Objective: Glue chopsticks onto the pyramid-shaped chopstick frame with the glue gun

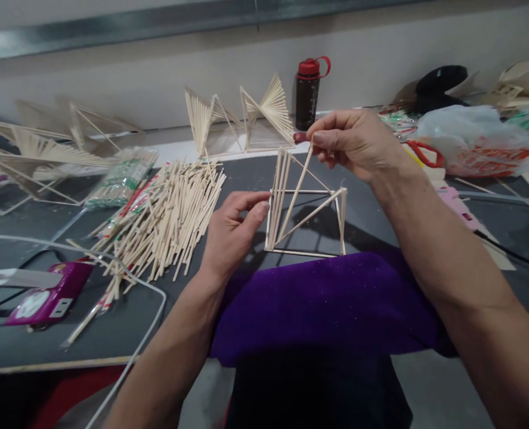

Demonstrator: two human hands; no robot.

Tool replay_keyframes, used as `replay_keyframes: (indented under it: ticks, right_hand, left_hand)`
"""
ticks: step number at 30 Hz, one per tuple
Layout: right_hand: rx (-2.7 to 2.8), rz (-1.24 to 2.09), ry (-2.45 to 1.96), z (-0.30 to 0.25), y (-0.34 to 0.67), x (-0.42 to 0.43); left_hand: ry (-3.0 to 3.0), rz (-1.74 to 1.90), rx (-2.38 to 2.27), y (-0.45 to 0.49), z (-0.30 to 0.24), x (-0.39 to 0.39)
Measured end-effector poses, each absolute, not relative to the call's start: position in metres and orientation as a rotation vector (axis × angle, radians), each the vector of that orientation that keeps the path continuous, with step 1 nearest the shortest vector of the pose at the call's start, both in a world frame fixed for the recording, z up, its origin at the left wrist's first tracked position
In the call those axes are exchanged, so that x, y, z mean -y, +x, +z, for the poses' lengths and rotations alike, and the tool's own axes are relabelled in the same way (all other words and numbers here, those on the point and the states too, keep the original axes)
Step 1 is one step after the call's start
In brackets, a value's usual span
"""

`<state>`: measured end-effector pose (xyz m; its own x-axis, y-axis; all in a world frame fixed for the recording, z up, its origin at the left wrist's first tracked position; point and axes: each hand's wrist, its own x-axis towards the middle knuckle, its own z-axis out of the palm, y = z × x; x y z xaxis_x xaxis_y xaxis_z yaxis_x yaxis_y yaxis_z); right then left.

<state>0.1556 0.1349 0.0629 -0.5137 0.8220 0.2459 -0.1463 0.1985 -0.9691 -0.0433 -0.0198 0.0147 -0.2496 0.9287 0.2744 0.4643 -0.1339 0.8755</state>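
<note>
A small frame of thin wooden sticks (306, 254) stands on the dark table, with several sticks fanned upright along its left side. My left hand (235, 229) is at that left side, thumb and index finger closed at the frame's left upright. Above the frame, my right hand (347, 143) pinches the top end of a wooden stick (297, 190) between thumb and fingers. This stick slants down to the left, its lower end at the frame's bottom left corner, beside the fanned sticks. A purple cloth (327, 304) lies in front of the frame.
Loose wooden sticks (170, 220) are heaped to the left, near bagged sticks (123, 176) and a purple device (52, 295). Fanned stick models (268, 116) and a dark bottle (306, 95) stand behind. Right are red-handled scissors (427, 154), a pink tool (461, 208) and a plastic bag (479, 137).
</note>
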Motion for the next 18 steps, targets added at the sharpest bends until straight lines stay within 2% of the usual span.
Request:
replay_keyframes:
  ticks: [4, 9, 18]
  right_hand:
    - [1.643, 1.450, -0.628, 0.064, 0.153, -0.135]
    - [1.673, 1.391, -0.605, 0.071, 0.149, -0.127]
    - [1.733, 1.229, -0.677, 0.048, 0.141, -0.139]
  left_hand:
    - [1.437, 1.396, -1.731, -0.042, 0.025, 0.013]
    - [1.251, 1.138, -1.477, -0.028, 0.040, 0.012]
    - [1.055, 0.995, -1.542, -0.025, 0.015, 0.020]
